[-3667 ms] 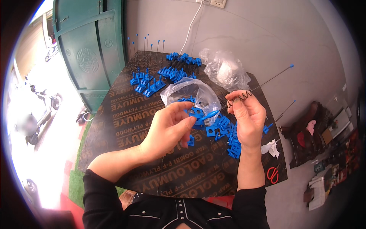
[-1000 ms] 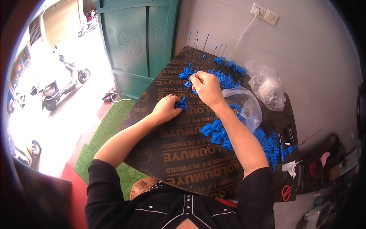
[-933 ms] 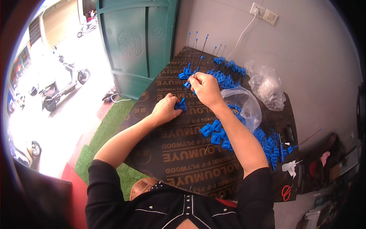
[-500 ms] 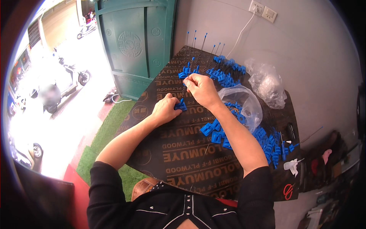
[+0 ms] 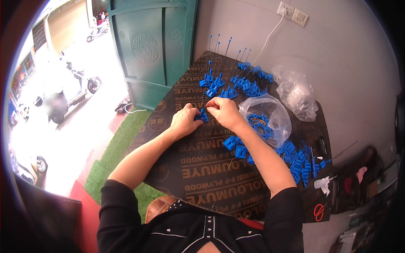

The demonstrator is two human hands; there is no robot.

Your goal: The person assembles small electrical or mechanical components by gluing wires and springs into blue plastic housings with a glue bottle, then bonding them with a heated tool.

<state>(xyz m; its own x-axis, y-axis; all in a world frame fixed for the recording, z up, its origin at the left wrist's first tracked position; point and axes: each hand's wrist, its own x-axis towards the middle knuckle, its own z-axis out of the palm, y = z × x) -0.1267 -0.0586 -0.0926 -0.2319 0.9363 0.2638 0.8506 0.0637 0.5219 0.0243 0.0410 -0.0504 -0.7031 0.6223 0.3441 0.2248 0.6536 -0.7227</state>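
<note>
My left hand (image 5: 184,121) rests on the dark plywood table and grips a small blue plastic base (image 5: 203,117) between thumb and fingers. A thin dark spring wire (image 5: 204,99) rises from about that base toward a blue tip. Close beside its lower end, my right hand (image 5: 225,113) has thumb and forefinger pinched together; whatever lies between those fingertips is too small to make out. Just beyond the hands stand several blue bases (image 5: 215,85) with upright spring wires. An open clear plastic bag (image 5: 280,122) holding small blue and brass-coloured pieces lies right of my right hand.
More blue parts (image 5: 301,162) are heaped beyond my right forearm, near a blue-handled screwdriver (image 5: 314,168). A crumpled clear bag (image 5: 297,97) sits against the wall. Red scissor handles (image 5: 319,212) lie at the near right corner. A green door (image 5: 147,50) stands beyond the table.
My right hand has moved down the spring wire, closer to the blue base and my left hand. The left hand has stayed nearly in place, still gripping the base.
</note>
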